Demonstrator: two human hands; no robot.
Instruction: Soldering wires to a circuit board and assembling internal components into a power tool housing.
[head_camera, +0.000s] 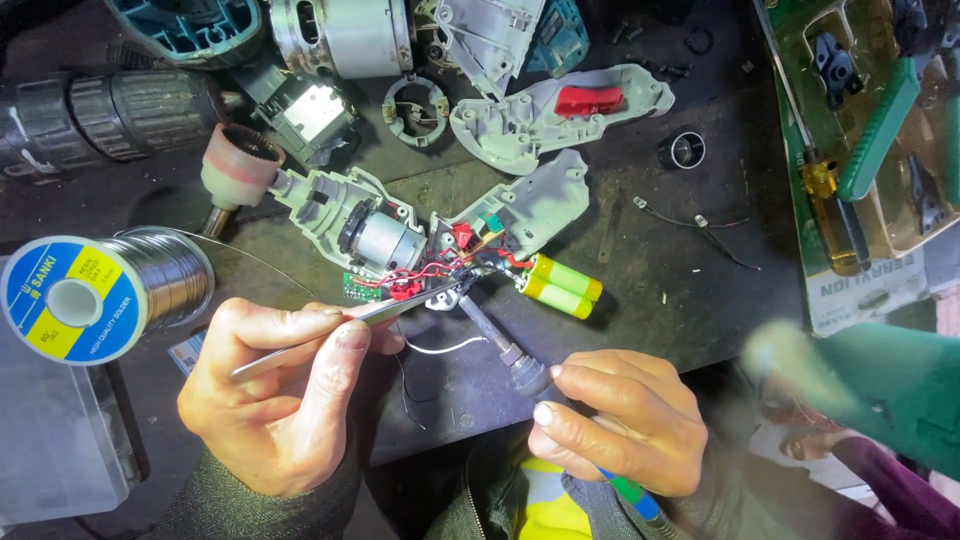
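Tweezers are pinched in the left hand, a soldering iron gripped in the right hand, both tips at the red wires

solder spool left, bench right

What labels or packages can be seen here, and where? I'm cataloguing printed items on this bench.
Solder spool label: left edge, round end face, blue and yellow around a white hub.
Tool card: right side, green-and-white backing card under clear plastic, holding a yellow-handled screwdriver.
Small card: beside the left hand, mostly hidden, blue and white corner.
No screens or signs.
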